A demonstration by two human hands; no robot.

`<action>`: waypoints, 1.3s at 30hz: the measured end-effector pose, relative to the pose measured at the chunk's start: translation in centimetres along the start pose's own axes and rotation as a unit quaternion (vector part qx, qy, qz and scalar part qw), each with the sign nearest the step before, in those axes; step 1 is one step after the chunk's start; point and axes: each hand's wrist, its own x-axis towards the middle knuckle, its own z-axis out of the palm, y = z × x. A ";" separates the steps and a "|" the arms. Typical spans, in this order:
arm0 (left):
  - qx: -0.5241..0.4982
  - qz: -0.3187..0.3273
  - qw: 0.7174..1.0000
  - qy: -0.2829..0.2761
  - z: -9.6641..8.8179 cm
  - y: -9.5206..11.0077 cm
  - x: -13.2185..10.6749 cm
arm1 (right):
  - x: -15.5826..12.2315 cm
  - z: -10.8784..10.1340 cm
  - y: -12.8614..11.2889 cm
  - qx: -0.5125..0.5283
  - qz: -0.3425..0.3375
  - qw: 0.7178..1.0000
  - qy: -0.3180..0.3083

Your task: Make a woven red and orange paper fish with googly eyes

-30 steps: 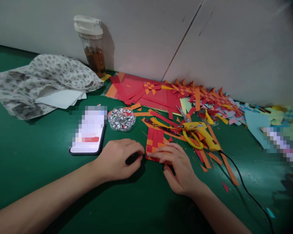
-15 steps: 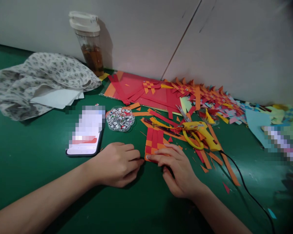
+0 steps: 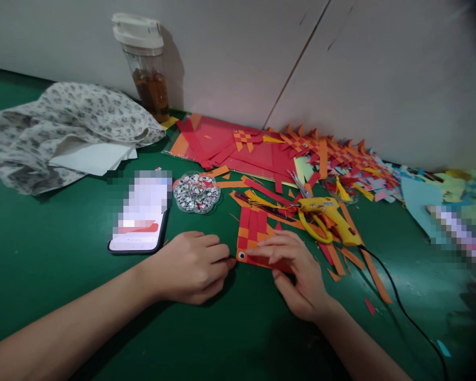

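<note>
Woven paper piece [image 3: 246, 233]: red and orange, lying flat on the green table [image 3: 206, 344], partly under my right hand [image 3: 307, 275]; checks already interlacing.
Googly eye [image 3: 241, 255]: one, sitting face up at the near left corner; placing seemingly done, firmness of hold I cannot tell.
Red strip ends [image 3: 252, 218]: jutting long from the far edge; beside the small woven fish [image 3: 243, 138] at the back, still wanting shaping, I am judging.
Right fingers: extending loosely, thumb standing apart, index tip resting just beside the eye.
Left hand [image 3: 194, 267]: fingers curling narrow, nothing showing between them, lying near the same corner; contact I cannot tell.
Glue gun [image 3: 337, 219]: lying unheld to the right.
Change from half a second ago: my right fingertip, then over the eye, is now leaving it in full view; my left is staying put.
</note>
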 end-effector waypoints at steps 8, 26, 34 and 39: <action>-0.013 -0.008 1.000 -0.003 0.2 0.0 -0.1 | -0.1 -0.1 0.2 0.032 0.032 0.999 0.028; 0.009 0.004 1.000 -0.008 -0.1 0.0 0.0 | 0.1 0.1 -0.1 -0.042 0.008 0.997 -0.057; 0.013 0.006 1.000 -0.003 -0.2 0.1 0.2 | 0.3 0.2 -0.2 -0.057 -0.012 0.997 -0.060; 0.012 0.005 1.000 -0.010 -0.2 0.0 0.2 | 0.3 0.2 -0.2 -0.076 -0.039 0.994 -0.073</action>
